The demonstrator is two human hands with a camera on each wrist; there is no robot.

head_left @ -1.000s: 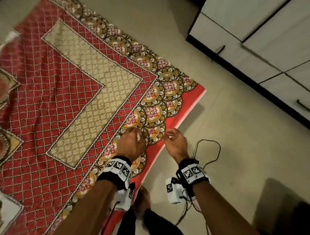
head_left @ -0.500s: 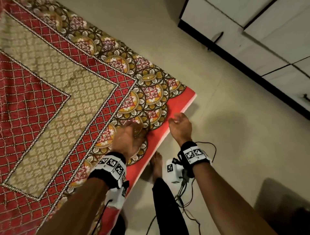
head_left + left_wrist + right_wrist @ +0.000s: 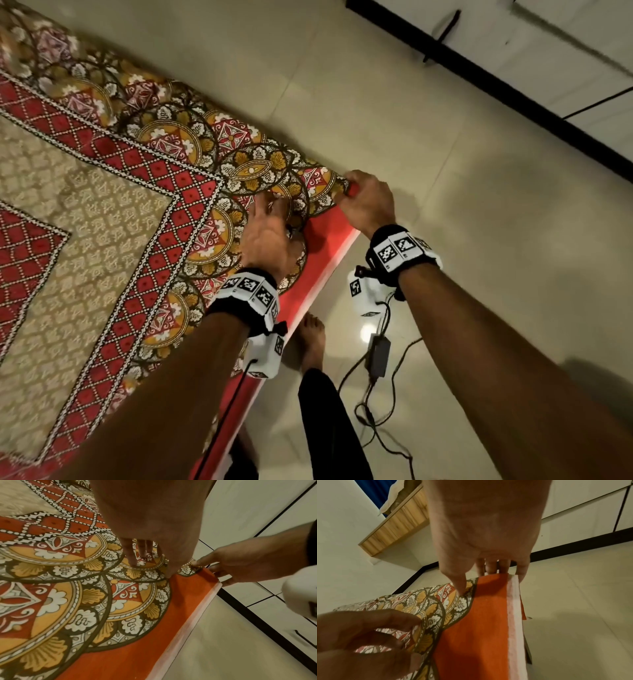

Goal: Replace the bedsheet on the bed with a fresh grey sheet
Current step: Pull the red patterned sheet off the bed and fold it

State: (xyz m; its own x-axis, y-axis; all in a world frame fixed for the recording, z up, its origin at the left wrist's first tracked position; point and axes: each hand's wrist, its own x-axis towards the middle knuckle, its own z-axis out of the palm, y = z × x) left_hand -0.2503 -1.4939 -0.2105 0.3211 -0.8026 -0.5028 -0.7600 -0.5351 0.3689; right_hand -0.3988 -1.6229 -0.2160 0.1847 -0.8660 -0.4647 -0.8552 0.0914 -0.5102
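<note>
A red, gold and beige patterned bedsheet [image 3: 102, 205] covers the bed, with a plain red border [image 3: 180, 601] along its edge. My right hand [image 3: 352, 192] pinches the sheet's corner, thumb on top and fingers underneath [image 3: 494, 568]. The corner [image 3: 491, 585] is lifted slightly, showing a white underside strip [image 3: 514, 608]. My left hand [image 3: 270, 205] lies on the patterned border just left of the corner. Its straight fingers [image 3: 133, 555] press down on the sheet.
White cupboards with a black plinth [image 3: 513, 85] run along the right. On the pale tiled floor beside the bed lie a power adapter [image 3: 378, 353] and its cable, close to my bare foot [image 3: 311, 339]. A wooden shelf [image 3: 397, 524] hangs on the far wall.
My right hand has moved along the bed's edge to the corner and taken hold of the sheet there. My left hand slid along the border towards the corner.
</note>
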